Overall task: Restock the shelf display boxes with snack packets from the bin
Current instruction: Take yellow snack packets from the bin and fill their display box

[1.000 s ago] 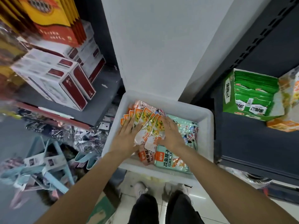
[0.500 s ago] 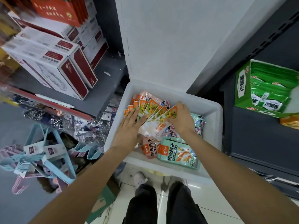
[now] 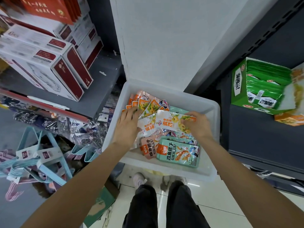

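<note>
My right hand (image 3: 197, 127) now pinches one orange-and-white snack packet (image 3: 171, 120) toward three o'clock in the white bin (image 3: 212, 142), left hand (image 3: 127, 127) flat on the fan: sorting underway.

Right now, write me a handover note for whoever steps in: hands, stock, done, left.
Left hand: resting on the fanned orange packets in the white bin.
Right hand: pinching one orange packet.
Teal packets lie at the bin's near side.
Green display box on the right shelf holds green packets.
Done: packets gathered.
Left: carry the packets to the shelf boxes.
</note>
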`<state>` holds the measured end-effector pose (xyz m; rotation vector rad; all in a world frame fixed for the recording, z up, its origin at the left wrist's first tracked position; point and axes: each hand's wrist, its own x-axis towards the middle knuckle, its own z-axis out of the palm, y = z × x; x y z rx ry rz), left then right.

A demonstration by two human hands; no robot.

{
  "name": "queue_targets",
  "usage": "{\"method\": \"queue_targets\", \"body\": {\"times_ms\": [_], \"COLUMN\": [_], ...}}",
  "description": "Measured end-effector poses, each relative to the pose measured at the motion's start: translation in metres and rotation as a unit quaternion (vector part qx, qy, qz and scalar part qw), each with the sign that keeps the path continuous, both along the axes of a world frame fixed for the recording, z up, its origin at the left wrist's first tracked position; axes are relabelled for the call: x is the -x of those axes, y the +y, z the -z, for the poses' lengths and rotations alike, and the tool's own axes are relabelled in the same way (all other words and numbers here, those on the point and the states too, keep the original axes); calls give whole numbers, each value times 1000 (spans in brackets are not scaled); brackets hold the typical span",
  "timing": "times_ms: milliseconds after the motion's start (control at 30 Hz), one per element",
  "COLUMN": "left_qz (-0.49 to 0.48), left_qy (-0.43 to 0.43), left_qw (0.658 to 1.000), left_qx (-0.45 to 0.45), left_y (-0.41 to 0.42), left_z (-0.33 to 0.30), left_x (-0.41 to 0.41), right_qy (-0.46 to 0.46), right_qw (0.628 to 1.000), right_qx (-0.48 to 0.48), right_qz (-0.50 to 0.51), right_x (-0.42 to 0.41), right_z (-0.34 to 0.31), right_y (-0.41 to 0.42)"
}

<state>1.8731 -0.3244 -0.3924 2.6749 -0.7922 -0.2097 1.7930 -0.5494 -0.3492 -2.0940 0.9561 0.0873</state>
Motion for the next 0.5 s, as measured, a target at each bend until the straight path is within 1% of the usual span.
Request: {"method": "queue_targets", "body": {"times_ms": [67, 167, 333, 400, 500], "left_qz": [-11, -33, -55, -85, -128], "left_qy": [-6, 5, 11, 41, 127], "left_qw": [1000, 999, 998, 994, 969], "left_qx": [-1, -15, 5, 46, 167], "left_y": [-3, -5, -7, -8, -10], "left_z": [-1, -2, -14, -24, -45], "left_x": [-2, -1, 1, 1, 0], "right_qy": [9, 9, 18, 14, 3], "right_qw": [1000, 999, 998, 997, 995], "right_qx": [-13, -6, -3, -18, -35], "right_qz": [-16, -44, -60, -73, -90], "right_x": [-2, -5, -8, -9, -11], "right_z": [0, 2, 0, -2, -12], "right_y": [4, 11, 22, 27, 32]}}
